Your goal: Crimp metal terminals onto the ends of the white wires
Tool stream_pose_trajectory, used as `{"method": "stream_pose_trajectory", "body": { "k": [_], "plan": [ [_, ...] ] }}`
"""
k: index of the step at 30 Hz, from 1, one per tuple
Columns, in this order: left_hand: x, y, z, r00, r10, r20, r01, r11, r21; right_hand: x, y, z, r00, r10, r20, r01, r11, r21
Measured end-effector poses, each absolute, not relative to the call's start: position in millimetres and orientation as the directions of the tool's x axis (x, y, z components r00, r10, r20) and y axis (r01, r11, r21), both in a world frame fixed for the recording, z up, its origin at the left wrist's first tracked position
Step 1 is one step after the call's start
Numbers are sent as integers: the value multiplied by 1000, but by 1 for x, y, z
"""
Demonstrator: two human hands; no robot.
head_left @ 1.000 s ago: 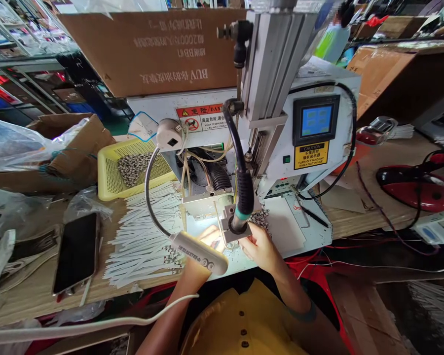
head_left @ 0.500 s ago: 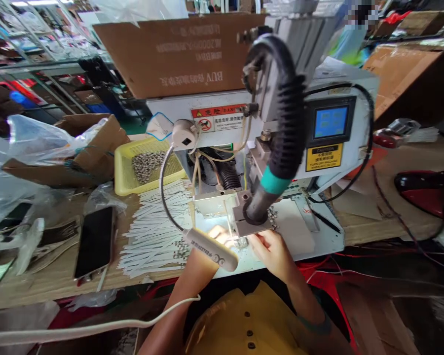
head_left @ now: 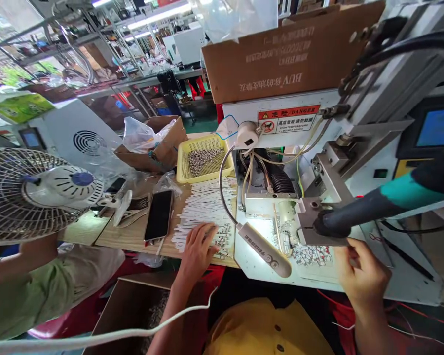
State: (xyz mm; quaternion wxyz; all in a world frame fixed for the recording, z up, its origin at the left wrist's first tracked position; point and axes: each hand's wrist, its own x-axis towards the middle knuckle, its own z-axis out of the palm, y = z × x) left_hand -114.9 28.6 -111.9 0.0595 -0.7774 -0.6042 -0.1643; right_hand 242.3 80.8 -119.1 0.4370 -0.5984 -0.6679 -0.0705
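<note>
You seem to be picking from the white strips (head_left: 202, 211) under your left hand (head_left: 197, 249), fingers spread, so pinch one softly, while your right hand (head_left: 363, 268) curls beside metal bits (head_left: 313, 255), whether holding any I can't tell.

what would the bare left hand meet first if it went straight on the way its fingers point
Probably the thin, flat white strips just ahead of the left hand; depth is unclear, so it may be touching them now.

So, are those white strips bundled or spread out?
Spread: the strips overlap in a wide layer on the table by the left hand.
</note>
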Motion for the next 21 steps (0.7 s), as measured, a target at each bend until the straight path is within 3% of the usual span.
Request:
{"method": "stream_pose_trajectory", "body": {
  "k": [6, 10, 21],
  "plan": [
    [-120, 17, -119, 268, 895, 356, 936, -329, 124, 245, 81, -123, 105, 727, 679, 888, 239, -393],
    [-125, 16, -121, 309, 881, 359, 933, -353, 64, 246, 82, -126, 109, 725, 680, 888, 236, -394],
    [-129, 19, -121, 375, 885, 278, 920, -393, 11, 248, 82, -125, 86, 701, 708, 871, 291, -395]
  ]
}}
